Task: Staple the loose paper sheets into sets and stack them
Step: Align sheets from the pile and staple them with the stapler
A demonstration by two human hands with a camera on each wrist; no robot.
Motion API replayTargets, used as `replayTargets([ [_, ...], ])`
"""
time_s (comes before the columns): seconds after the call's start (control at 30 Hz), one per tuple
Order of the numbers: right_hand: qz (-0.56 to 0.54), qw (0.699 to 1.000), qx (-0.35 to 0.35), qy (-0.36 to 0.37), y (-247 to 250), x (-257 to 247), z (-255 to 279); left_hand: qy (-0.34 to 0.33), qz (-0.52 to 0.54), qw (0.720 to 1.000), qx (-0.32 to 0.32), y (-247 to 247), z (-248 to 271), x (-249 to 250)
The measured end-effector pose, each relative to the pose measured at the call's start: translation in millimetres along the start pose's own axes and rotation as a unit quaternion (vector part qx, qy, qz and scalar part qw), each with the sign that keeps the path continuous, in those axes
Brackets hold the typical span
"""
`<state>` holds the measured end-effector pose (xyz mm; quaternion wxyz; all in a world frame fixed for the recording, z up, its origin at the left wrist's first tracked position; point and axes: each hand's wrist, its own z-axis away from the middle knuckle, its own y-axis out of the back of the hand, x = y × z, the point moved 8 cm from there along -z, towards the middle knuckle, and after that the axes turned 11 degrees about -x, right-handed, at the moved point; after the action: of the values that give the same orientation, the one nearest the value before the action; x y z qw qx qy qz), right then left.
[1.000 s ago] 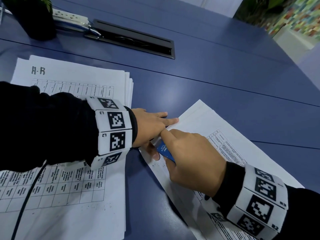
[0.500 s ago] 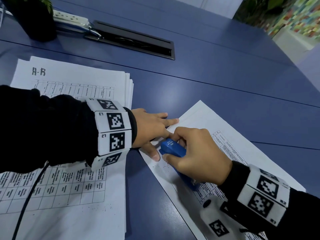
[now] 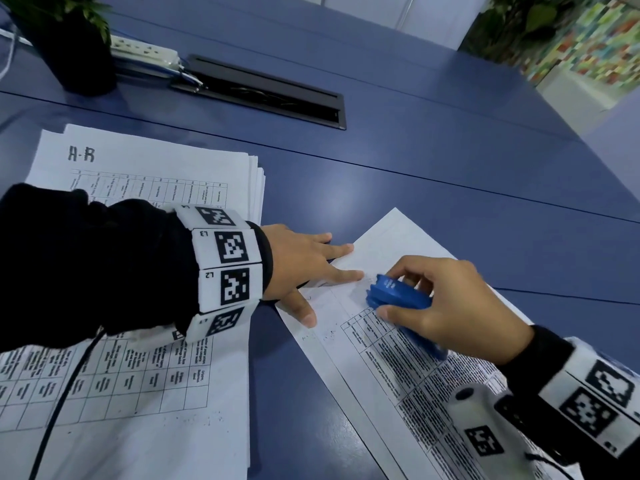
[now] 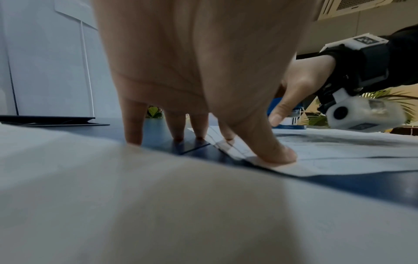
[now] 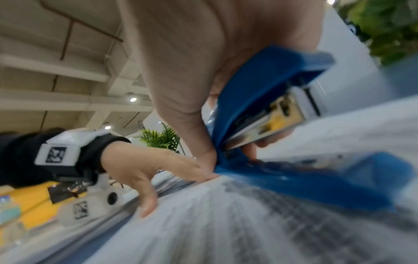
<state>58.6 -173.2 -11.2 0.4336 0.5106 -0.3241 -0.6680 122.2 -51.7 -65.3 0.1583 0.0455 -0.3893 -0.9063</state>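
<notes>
A set of printed sheets (image 3: 391, 368) lies slanted on the blue table, right of centre. My left hand (image 3: 311, 268) lies flat with straight fingers, pressing the set's top corner; the thumb (image 4: 271, 151) bears down on the paper edge (image 4: 339, 157). My right hand (image 3: 446, 303) grips a blue stapler (image 3: 398, 299) just above the sheets, a little right of the left fingertips. In the right wrist view the stapler (image 5: 271, 92) is blurred, its metal magazine showing over the paper (image 5: 248, 223). The left hand (image 5: 144, 171) is seen there too.
A thick pile of table-printed sheets (image 3: 145, 375) headed "A-R" lies under my left forearm. At the far side are a black cable hatch (image 3: 270, 91), a white power strip (image 3: 145, 50) and a dark plant pot (image 3: 69, 53). Bare blue table (image 3: 450, 161) stretches beyond.
My right hand has drawn the stapler off the sheets' top corner, back and to the right, and lifted it slightly. The left hand has stayed pressing on the corner.
</notes>
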Motion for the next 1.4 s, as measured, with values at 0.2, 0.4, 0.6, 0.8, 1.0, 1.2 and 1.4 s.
replayTargets([
  [0.2, 0.083, 0.989, 0.098, -0.079, 37, 42, -5, 0.001, 0.003, 1.0, -0.004, 0, 0, 1],
  [0.4, 0.129, 0.983, 0.051, -0.121, 27, 60, -16, -0.001, 0.007, 1.0, 0.003, 0, 2, 0],
  [0.6, 0.223, 0.968, 0.087, 0.073, 20, 2, -13, 0.026, 0.007, 1.0, 0.009, -1, 7, 0],
  [0.8, 0.132, 0.987, -0.052, 0.075, -9, -11, -30, 0.031, 0.031, 0.999, 0.013, -1, 11, 2],
  [1.0, 0.025, 0.998, -0.055, 0.031, -2, -3, -39, 0.024, 0.051, 0.998, 0.018, 1, 12, 3],
  [1.2, 0.013, 0.996, -0.092, 0.015, -3, -2, -47, 0.019, 0.061, 0.998, 0.022, 1, 13, 3],
  [1.4, 0.056, 0.992, -0.108, 0.021, -8, -4, -47, 0.022, 0.051, 0.998, 0.031, 2, 14, 5],
])
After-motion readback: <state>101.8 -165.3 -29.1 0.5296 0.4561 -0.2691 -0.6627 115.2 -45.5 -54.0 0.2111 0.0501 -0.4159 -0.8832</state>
